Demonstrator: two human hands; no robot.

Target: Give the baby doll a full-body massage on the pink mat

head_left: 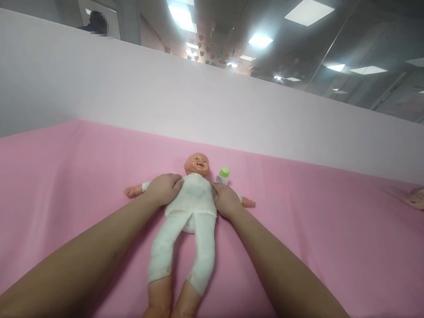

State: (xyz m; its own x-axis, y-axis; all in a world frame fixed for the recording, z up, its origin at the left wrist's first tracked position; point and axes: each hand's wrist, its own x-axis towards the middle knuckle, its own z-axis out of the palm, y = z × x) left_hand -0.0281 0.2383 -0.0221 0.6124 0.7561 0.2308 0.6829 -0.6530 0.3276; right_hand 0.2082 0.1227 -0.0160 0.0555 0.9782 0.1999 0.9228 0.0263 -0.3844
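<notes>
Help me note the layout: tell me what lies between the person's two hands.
In the head view, the baby doll lies there: its white-covered chest spans the stretch between the left hand and the right hand, which both touch it.

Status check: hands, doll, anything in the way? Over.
Left hand and right hand on doll's upper sides. Doll on its back on pink cover, arms spread. Green-capped bottle close by right hand, not between hands and doll.

L hand, R hand fwd.
</notes>
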